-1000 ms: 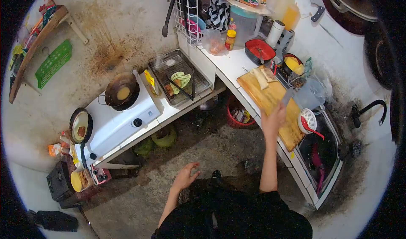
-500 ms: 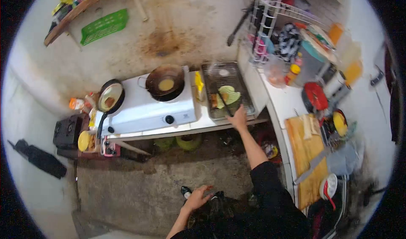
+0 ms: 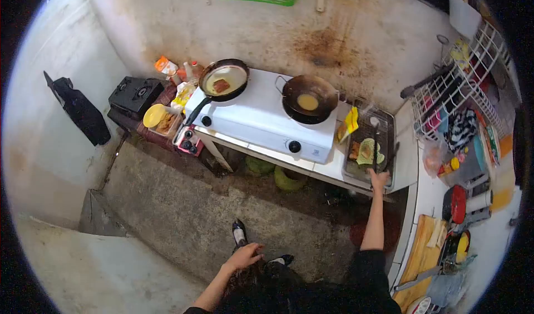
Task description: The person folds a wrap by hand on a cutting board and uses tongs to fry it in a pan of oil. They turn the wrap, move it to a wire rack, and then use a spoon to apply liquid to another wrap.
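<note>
At the frame's lower centre, the left hand (image 3: 243,256) hangs with fingers loosely parted. Right of centre, above dark tongs' near end (image 3: 376,147) on the tray (image 3: 364,129), the right hand (image 3: 379,179) extends, arm straight; whether it pinches them, I cannot tell.

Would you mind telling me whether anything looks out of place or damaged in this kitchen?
Yes: a brown, streaky stain marks the wall behind the stove, unlike the paler surface around it. The knife lies slantwise across the cutting board, handle near the edge, perhaps easily knocked.
</note>
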